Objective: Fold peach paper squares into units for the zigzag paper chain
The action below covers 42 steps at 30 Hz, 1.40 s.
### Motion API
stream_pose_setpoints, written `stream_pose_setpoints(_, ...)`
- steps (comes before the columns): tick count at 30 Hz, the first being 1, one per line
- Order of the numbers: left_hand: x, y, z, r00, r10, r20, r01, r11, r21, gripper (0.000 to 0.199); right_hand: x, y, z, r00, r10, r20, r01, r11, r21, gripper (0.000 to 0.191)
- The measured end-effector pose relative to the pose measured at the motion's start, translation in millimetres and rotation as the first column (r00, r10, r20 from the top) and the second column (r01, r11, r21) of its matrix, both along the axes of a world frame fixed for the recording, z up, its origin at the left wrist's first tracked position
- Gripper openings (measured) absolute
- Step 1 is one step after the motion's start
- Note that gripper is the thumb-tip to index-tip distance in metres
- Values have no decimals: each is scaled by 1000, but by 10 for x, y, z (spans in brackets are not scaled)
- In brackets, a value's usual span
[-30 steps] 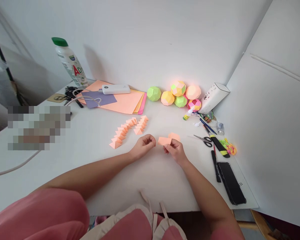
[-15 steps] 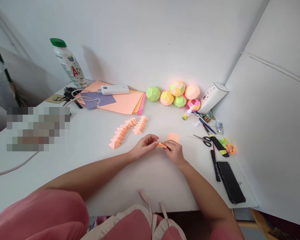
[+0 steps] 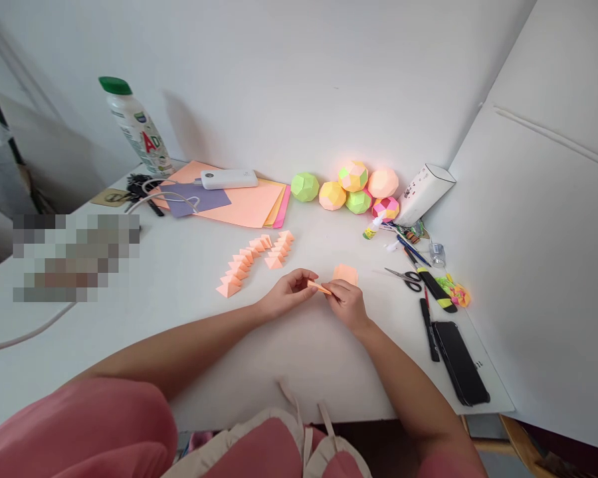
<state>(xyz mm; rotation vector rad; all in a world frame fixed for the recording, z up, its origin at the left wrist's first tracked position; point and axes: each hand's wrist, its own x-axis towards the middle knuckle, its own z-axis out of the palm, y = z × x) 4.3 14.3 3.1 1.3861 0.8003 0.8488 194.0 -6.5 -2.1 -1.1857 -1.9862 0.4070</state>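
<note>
Between my hands is a small folded orange paper piece (image 3: 319, 287). My left hand (image 3: 290, 293) pinches its left end with thumb and fingers. The right end is gripped by my right hand (image 3: 347, 303). Just behind my right hand lies a flat orange paper piece (image 3: 346, 273), its lower part hidden by the hand. To the left, a long curved row of folded orange pieces (image 3: 240, 265) rests on the white table (image 3: 299, 358), with a shorter row (image 3: 280, 249) beside it.
Coloured paper balls (image 3: 332, 195) stand along the wall. Glue (image 3: 373, 227), scissors (image 3: 406, 277), a cutter (image 3: 436, 290) and a phone (image 3: 461, 363) lie at right. Back left are coloured sheets (image 3: 259, 202), a power bank (image 3: 229, 178) and a bottle (image 3: 139, 129).
The paper between my hands shows more of its length at the left end, and my left fingertips have shifted slightly on it. My right hand has hardly moved.
</note>
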Motion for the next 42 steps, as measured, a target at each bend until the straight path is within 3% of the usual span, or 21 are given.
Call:
stream_pose_setpoints(10,5,-2,-3,1000,-17,-18,17,1000,-15,35,7,11,-38,999,3,49,-6,998,56,35)
stream_pose_setpoints(17,39,-5,47,995,73,-64,-77,995,-68,35,-1,-5,-36,999,44,22,-44,999,14,51)
stream_pose_setpoints(23,39,1,58,990,88,-111,-93,995,-43,37,-22,8,10,989,145,10,-145,989,-32,12)
stream_pose_setpoints(26,41,5,31,995,40,-93,-45,998,-45,37,-61,3,61,985,150,-86,-156,985,-71,13)
stream_pose_setpoints(33,15,-16,93,995,-41,-96,41,999,-7,42,-112,-34,171,962,-54,-268,-36,946,-322,16)
stream_pose_setpoints(42,26,-50,113,991,-73,-115,65,995,-71,36,-127,-61,172,886,-127,-446,-72,913,-402,16)
